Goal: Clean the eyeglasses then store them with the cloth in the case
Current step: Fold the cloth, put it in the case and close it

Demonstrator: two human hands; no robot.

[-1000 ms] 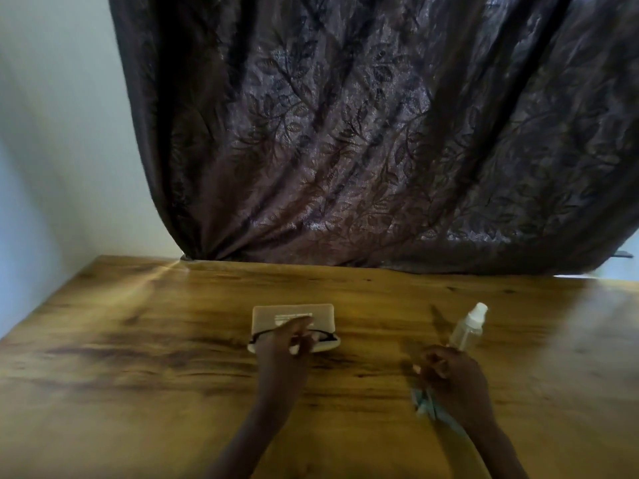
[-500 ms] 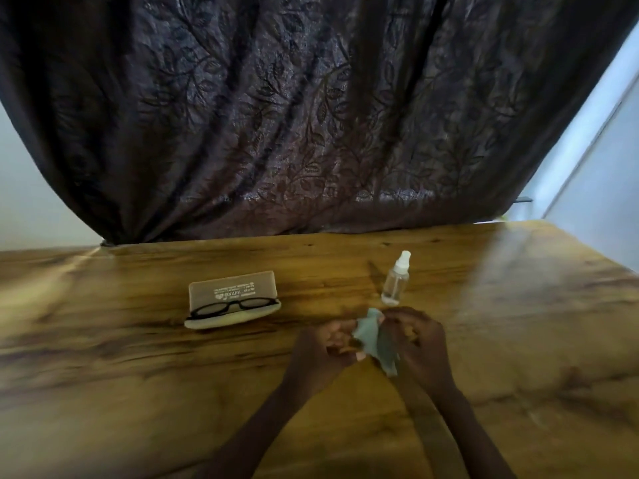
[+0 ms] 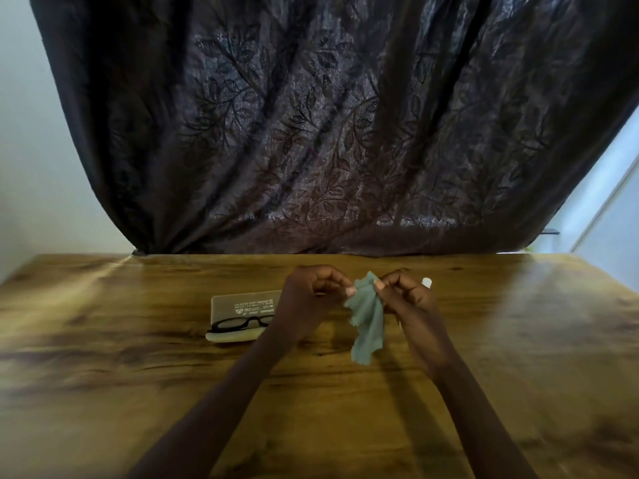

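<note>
A pale green cleaning cloth (image 3: pixel 367 319) hangs above the wooden table (image 3: pixel 138 375). My left hand (image 3: pixel 311 293) and my right hand (image 3: pixel 404 292) each pinch its top edge. Black-framed eyeglasses (image 3: pixel 240 323) lie in the open beige case (image 3: pixel 238 307), just left of my left hand. My left wrist hides the right end of the case and of the glasses.
The white cap of a spray bottle (image 3: pixel 427 282) shows behind my right hand; the bottle's body is hidden. A dark leaf-patterned curtain (image 3: pixel 328 133) hangs behind the table's far edge. White walls stand at both sides.
My left hand left the glasses in the case and joined my right hand on the cloth. Both hands have lifted the cloth off the table, and it now hangs down unfolded.
</note>
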